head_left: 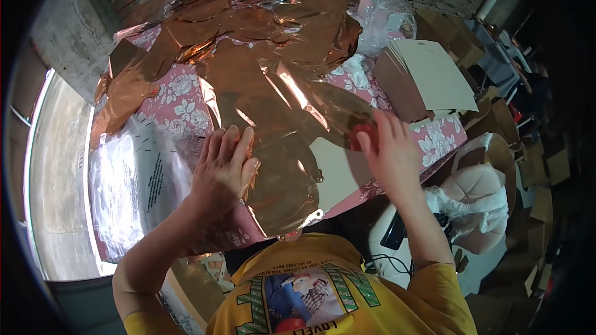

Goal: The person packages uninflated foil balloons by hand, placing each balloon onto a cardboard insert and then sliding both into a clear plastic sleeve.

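Observation:
A flat copper-coloured foil balloon (pixel 282 180), shiny and rounded at its near end, lies along the table toward me. My left hand (pixel 223 164) rests on its left edge, fingers stretched out. My right hand (pixel 394 152) is at the foil's right side, thumb and fingers apart and slightly bent. Beside those fingertips is a reddish patch; I cannot tell whether it is a reflection or a separate thing. A cream card (pixel 340 170) lies partly under the foil, between the balloon's near part and my right hand.
More crumpled copper foil (pixel 248 15) covers the table's far side. Pink floral cloth (pixel 180 102) shows around it. Clear plastic bags (pixel 133 177) lie at left. A stack of cream cards (pixel 437 77) stands at right. Beyond the right edge are a cushioned seat (pixel 475 198) and cardboard boxes (pixel 537 242).

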The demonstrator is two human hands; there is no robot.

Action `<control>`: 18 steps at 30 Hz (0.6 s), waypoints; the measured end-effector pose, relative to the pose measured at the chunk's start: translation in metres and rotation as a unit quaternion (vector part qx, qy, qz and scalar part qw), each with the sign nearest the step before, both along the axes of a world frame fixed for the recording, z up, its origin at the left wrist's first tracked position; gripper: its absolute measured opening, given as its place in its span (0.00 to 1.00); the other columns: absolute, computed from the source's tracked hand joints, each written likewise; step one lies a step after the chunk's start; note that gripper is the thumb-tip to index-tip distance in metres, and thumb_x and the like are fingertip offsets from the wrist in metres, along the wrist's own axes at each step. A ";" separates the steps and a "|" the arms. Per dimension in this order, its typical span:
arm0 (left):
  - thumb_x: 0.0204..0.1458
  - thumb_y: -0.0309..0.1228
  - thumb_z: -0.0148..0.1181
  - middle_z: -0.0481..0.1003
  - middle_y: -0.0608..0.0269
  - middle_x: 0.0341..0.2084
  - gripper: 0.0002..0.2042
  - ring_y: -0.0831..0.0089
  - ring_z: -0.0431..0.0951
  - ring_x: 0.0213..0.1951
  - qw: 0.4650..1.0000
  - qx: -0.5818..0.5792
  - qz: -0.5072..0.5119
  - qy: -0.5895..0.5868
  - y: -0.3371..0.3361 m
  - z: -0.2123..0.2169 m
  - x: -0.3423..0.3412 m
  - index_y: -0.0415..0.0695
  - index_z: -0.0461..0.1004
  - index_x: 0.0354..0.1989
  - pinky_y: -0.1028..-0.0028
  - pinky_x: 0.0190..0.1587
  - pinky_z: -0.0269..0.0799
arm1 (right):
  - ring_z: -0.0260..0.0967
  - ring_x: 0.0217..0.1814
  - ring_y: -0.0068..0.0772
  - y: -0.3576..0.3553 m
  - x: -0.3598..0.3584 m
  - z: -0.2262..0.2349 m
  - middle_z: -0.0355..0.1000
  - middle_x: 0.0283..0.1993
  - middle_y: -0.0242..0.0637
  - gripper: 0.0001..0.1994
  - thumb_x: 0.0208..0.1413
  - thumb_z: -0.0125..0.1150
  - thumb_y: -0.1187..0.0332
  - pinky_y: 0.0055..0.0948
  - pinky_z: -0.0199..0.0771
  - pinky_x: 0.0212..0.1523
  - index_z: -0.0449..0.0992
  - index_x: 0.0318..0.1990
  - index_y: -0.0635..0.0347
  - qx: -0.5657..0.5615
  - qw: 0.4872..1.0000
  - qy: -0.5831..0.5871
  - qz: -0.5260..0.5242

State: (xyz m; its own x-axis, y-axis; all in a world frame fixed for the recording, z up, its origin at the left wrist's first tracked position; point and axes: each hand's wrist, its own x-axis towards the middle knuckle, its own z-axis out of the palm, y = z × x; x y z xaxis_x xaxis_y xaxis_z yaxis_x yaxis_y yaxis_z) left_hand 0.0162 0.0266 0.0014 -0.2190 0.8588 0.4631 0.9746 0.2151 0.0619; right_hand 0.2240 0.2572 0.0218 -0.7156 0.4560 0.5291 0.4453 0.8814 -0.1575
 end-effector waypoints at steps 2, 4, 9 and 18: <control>0.52 0.33 0.62 0.67 0.48 0.51 0.26 0.52 0.68 0.52 1.000 0.007 -0.008 -0.002 0.002 0.000 0.001 0.36 0.67 0.59 0.59 0.59 0.63 | 0.68 0.51 0.51 0.019 0.005 -0.005 0.70 0.52 0.47 0.30 0.53 0.66 0.59 0.42 0.71 0.53 0.65 0.60 0.65 -0.007 0.999 -0.021 -0.025; 0.52 0.33 0.62 0.67 0.47 0.51 0.26 0.52 0.68 0.52 1.000 0.014 -0.004 0.000 0.001 -0.001 -0.001 0.36 0.67 0.59 0.59 0.59 0.64 | 0.68 0.51 0.51 0.026 -0.001 -0.008 0.70 0.52 0.47 0.32 0.52 0.67 0.59 0.43 0.70 0.54 0.65 0.61 0.65 -0.019 0.999 -0.040 -0.021; 0.55 0.36 0.59 0.68 0.49 0.51 0.25 0.55 0.68 0.53 1.000 -0.008 0.022 0.021 -0.001 0.001 0.003 0.41 0.67 0.61 0.62 0.58 0.65 | 0.72 0.46 0.42 0.034 -0.015 0.002 0.71 0.46 0.45 0.26 0.53 0.66 0.64 0.36 0.72 0.48 0.69 0.59 0.66 -0.207 0.974 -0.067 -0.056; 0.59 0.38 0.52 0.66 0.52 0.51 0.25 0.56 0.65 0.54 0.999 -0.043 0.022 0.005 -0.005 -0.002 -0.002 0.46 0.63 0.64 0.61 0.59 0.62 | 0.76 0.37 0.39 0.050 -0.022 0.023 0.75 0.35 0.46 0.10 0.57 0.61 0.65 0.37 0.73 0.42 0.74 0.37 0.65 -0.309 0.949 -0.059 0.016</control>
State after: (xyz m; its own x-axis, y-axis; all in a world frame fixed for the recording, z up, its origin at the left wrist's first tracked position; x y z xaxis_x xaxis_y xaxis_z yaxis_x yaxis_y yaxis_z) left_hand 0.0140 0.0219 -0.0005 -0.2528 0.8854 0.3901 0.9647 0.2613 0.0323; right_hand 0.2024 0.3070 0.0453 -0.7719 0.6303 0.0836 0.4665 0.6508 -0.5991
